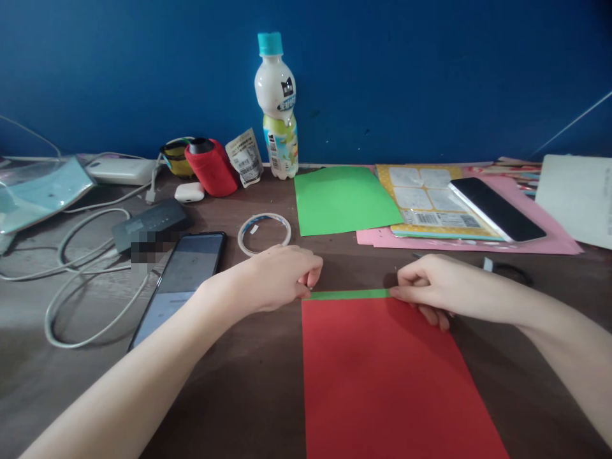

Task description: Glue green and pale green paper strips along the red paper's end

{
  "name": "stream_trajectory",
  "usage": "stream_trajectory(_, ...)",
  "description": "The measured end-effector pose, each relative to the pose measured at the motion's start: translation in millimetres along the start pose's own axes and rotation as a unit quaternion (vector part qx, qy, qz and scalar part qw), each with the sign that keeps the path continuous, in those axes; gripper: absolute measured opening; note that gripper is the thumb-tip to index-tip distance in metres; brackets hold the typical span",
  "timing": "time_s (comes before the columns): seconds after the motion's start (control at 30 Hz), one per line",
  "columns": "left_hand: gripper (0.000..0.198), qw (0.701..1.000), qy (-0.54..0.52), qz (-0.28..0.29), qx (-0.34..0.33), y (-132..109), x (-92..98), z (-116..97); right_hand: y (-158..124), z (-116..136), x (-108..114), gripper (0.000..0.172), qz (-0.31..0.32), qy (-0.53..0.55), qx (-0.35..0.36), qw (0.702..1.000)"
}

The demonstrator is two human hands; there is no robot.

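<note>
A red sheet of paper (pixel 377 376) lies flat in front of me and runs off the bottom of the view. Along its far edge stretches a narrow green paper strip (pixel 351 294). My left hand (pixel 282 277) pinches the strip's left end at the sheet's far left corner. At the other end, my right hand (pixel 430 287) has thumb and fingers closed on the strip, with its lower fingers over the red sheet's edge. A thin dark tip pokes out behind the right hand; what it belongs to is hidden. A roll of tape (pixel 242 237) lies just beyond my left hand.
A green sheet (pixel 344 201) lies farther back, beside a yellow packet (pixel 425 197) and white-edged phone (pixel 500 210) on pink paper (pixel 549 233). A bottle (pixel 277 108) stands by the blue wall. Left are another phone (pixel 184 280), a black adapter (pixel 153 224) and cables.
</note>
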State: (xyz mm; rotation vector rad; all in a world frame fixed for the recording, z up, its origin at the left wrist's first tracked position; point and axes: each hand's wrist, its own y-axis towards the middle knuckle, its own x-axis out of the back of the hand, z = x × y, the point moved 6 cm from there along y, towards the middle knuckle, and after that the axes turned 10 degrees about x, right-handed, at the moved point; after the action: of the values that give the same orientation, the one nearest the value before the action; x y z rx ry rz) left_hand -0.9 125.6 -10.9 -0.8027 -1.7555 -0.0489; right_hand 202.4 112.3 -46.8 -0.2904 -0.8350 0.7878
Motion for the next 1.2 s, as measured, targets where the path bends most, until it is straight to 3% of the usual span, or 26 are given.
stream_trajectory(0.63,0.018,1.000,0.009,-0.004,-0.019,0,2.0,-4,2,-1,0,0.035,-0.004,-0.002,-0.003,1.000)
stream_trajectory(0.83,0.008,1.000,-0.003,-0.008,0.009,-2,4.8,-6,2,2,0,0.032,-0.006,0.004,-0.001,1.000)
stream_trajectory(1.03,0.020,0.994,-0.042,-0.093,-0.038,5,-0.8,-27,-1,10,4,0.034,0.004,0.024,0.024,0.999)
stream_trajectory(1.2,0.041,0.988,-0.056,-0.105,-0.094,6,-15.5,-46,-13,26,13,0.031,-0.028,0.017,0.046,0.998)
